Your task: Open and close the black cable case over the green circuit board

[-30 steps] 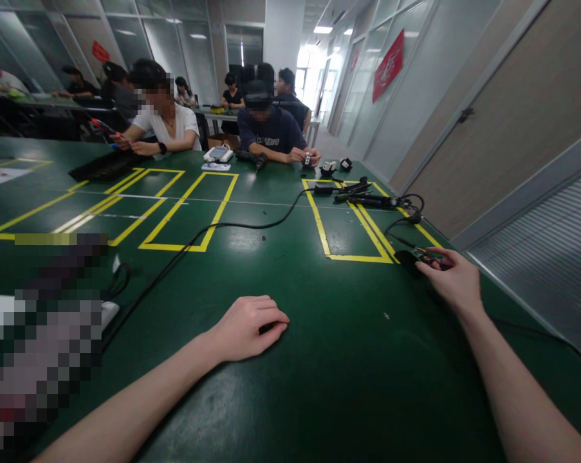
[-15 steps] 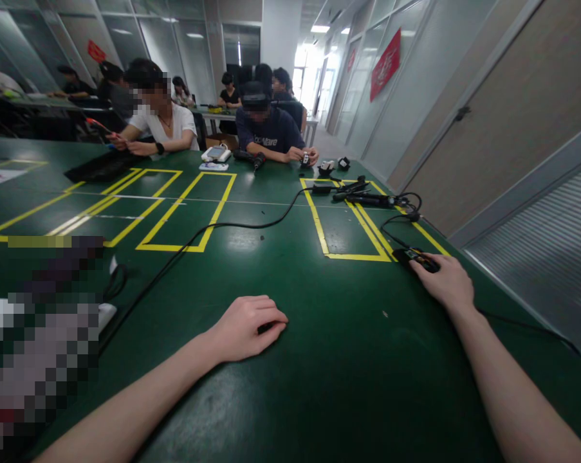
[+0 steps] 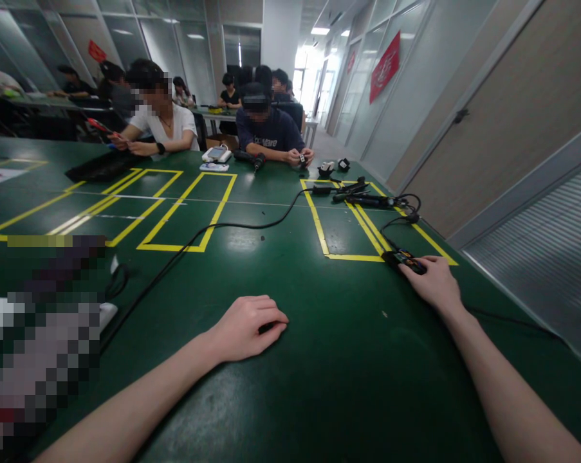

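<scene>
My left hand (image 3: 246, 326) rests palm down on the green table (image 3: 290, 386), fingers curled loosely with nothing visible in them. Out to the right, my right hand (image 3: 432, 281) lies over the near end of a small black device (image 3: 402, 259) with coloured buttons and grips it. The device sits on the table at the corner of a yellow tape rectangle (image 3: 350, 222). A thin black cable (image 3: 507, 318) runs off to the right from under that hand.
A long black cord (image 3: 213, 228) crosses the table toward black tools and cables (image 3: 367, 196) at the far right. Yellow tape outlines (image 3: 188, 209) mark the middle. Several people sit at the far edge. A blurred patch covers the near left.
My right hand has slid the black device leftward and toward me along the table. My left hand has stayed where it was.
</scene>
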`<state>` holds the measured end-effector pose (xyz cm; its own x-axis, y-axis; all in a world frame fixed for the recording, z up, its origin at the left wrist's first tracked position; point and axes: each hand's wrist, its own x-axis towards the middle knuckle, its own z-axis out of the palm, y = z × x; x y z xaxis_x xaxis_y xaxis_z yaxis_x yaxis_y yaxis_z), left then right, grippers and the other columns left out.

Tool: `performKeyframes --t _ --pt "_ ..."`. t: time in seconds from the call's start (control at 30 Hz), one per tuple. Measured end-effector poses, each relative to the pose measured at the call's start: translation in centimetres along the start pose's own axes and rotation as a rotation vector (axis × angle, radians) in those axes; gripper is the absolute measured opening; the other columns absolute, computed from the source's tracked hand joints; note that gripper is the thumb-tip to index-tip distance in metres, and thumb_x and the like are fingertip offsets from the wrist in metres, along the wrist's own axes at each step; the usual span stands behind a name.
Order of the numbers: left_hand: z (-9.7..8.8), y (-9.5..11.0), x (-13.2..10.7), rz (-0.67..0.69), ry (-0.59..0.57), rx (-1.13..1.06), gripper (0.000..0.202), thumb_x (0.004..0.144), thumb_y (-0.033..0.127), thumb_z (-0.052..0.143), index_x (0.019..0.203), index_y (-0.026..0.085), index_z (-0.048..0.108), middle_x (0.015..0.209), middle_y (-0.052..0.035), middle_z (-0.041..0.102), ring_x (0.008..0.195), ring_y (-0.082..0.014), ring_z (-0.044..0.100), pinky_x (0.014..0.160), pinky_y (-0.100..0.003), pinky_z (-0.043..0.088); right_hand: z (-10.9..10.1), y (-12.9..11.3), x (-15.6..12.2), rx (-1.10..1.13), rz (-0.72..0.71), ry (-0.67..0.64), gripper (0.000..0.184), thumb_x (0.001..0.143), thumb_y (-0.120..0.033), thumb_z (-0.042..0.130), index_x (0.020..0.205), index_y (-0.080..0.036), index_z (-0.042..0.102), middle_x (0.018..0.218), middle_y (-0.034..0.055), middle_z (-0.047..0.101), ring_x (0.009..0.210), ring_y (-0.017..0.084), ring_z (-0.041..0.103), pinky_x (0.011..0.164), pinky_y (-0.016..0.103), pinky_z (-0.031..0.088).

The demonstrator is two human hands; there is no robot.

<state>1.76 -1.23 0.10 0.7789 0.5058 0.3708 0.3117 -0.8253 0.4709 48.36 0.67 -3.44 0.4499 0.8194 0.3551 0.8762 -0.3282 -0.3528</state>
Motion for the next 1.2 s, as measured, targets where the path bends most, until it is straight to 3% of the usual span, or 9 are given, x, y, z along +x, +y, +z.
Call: performKeyframes --t 0.17,0.4,0.6,0.7,0.83,1.0,1.2 --pt "0.0 0.1 0.0 -0.001 -0.001 -0.001 0.024 0.103 0.023 0.052 0.098 0.016 0.075 0.085 -0.0051 0.073 0.076 -0.015 0.066 0.072 -0.026 0.054 0.0 -5.5 -2.3 -0.052 -0.062 -0.079 0.043 0.081 -0.054 0.062 0.099 -0.018 0.079 0.122 0.0141 0.063 0.089 0.03 0.071 0.074 0.042 0.059" --pt "0.1 0.0 0.1 0.002 -0.002 0.025 0.021 0.101 0.022 0.054 0.097 0.018 0.074 0.083 -0.004 0.072 0.074 -0.0149 0.066 0.07 -0.025 0.053 0.5 -14.3 -8.3 0.215 -0.43 -0.243 0.03 0.088 -0.042 0.062 0.103 -0.019 0.075 0.128 0.0112 0.064 0.068 0.02 0.069 0.068 0.041 0.061" --pt "0.3 0.0 -0.2 0.041 0.154 0.028 0.02 0.1 0.02 0.054 0.094 0.017 0.073 0.077 -0.0036 0.072 0.068 -0.014 0.066 0.066 -0.025 0.051 -0.2 -19.8 -13.6 0.514 -0.815 -0.467 0.022 0.085 -0.027 0.068 0.106 -0.022 0.071 0.129 0.0104 0.063 0.097 0.022 0.072 0.085 0.035 0.061" --pt "0.1 0.1 -0.4 0.053 0.225 0.028 0.017 0.098 0.021 0.057 0.089 0.017 0.071 0.069 -0.001 0.068 0.058 -0.0118 0.06 0.059 -0.024 0.046 -0.7 -20.9 -14.9 0.554 -0.925 -0.581 0.031 0.083 -0.024 0.07 0.114 -0.023 0.069 0.129 0.01 0.063 0.101 0.023 0.072 0.087 0.035 0.061" --pt "-0.4 0.4 -0.5 0.059 0.208 0.049 0.019 0.095 0.029 0.06 0.083 0.017 0.067 0.068 -0.0016 0.064 0.061 -0.0132 0.056 0.059 -0.027 0.044 -1.0 -21.0 -15.0 0.541 -0.943 -0.612 0.031 0.086 -0.027 0.068 0.116 -0.021 0.067 0.131 0.0118 0.062 0.098 0.024 0.073 0.083 0.036 0.062" --pt "-0.8 0.2 -0.3 0.0 0.066 0.076 0.025 0.088 0.042 0.07 0.094 0.018 0.067 0.094 -0.0071 0.068 0.086 -0.021 0.061 0.078 -0.035 0.048 -1.2 -20.7 -14.9 0.519 -0.942 -0.619 0.035 0.087 -0.028 0.066 0.121 -0.021 0.065 0.132 0.0124 0.062 0.096 0.024 0.073 0.081 0.036 0.062" --pt "-0.7 -0.4 -0.4 -0.028 -0.039 0.103 0.031 0.084 0.043 0.078 0.097 0.018 0.065 0.09 -0.0034 0.068 0.086 -0.0211 0.06 0.077 -0.035 0.045 -1.2 -20.4 -14.7 0.655 -0.906 -0.545 0.036 0.082 -0.026 0.069 0.117 -0.021 0.063 0.128 0.0129 0.062 0.104 0.024 0.07 0.086 0.035 0.06"
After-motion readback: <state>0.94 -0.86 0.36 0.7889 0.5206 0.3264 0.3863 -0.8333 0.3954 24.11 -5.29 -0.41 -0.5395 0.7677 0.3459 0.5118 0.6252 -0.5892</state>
